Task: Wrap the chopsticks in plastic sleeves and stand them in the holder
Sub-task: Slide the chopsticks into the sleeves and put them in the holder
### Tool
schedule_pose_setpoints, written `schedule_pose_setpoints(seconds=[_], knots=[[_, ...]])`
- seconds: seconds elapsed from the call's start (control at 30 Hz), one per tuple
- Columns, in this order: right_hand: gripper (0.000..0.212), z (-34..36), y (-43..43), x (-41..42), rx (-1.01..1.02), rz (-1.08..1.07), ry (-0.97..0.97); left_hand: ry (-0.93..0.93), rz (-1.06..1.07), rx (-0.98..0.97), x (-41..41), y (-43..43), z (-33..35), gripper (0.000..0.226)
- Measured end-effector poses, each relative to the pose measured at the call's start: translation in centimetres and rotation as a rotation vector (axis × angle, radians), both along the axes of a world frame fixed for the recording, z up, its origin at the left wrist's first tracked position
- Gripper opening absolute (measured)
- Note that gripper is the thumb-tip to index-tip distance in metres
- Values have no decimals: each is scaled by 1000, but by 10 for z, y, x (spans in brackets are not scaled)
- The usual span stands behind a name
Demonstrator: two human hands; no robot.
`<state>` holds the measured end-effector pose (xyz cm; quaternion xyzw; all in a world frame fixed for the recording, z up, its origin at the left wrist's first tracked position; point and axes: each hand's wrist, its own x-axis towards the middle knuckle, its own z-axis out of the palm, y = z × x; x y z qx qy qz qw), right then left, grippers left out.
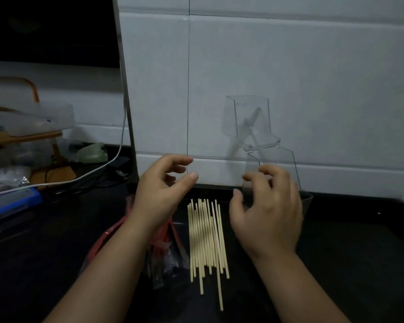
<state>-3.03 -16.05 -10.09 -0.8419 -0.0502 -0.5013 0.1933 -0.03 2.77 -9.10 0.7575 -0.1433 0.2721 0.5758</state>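
Note:
Several bare wooden chopsticks (208, 241) lie side by side on the dark counter, pointing toward the wall. Left of them is a heap of clear plastic sleeves with red print (166, 250), partly under my left forearm. A clear plastic holder (273, 159) stands against the tiled wall at the right, its dark base partly hidden by my right hand. My left hand (161, 192) hovers above the sleeves with loosely curled fingers and holds nothing. My right hand (268, 210) hovers in front of the holder, fingers spread and bent, empty.
At the left are a blue device (12, 203), a white cable (79, 178), a wooden rack with plastic containers (26, 127) and a green object (92, 152). The white tiled wall (289, 78) closes off the back.

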Motion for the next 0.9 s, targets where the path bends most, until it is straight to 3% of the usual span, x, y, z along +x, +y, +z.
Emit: schedule_pose_setpoints(seconds=[0.23, 0.37, 0.73, 0.9], knots=[[21, 19, -14, 3, 3, -61, 271, -38, -3, 10, 2, -24, 11, 33], [30, 20, -13, 7, 18, -106, 266, -27, 0, -21, 3, -28, 0, 30], [25, 15, 19, 17, -63, 15, 229, 19, -10, -23, 4, -22, -12, 21], [27, 8, 10, 18, -135, -24, 105, 49, 10, -1, 2, -10, -15, 20]])
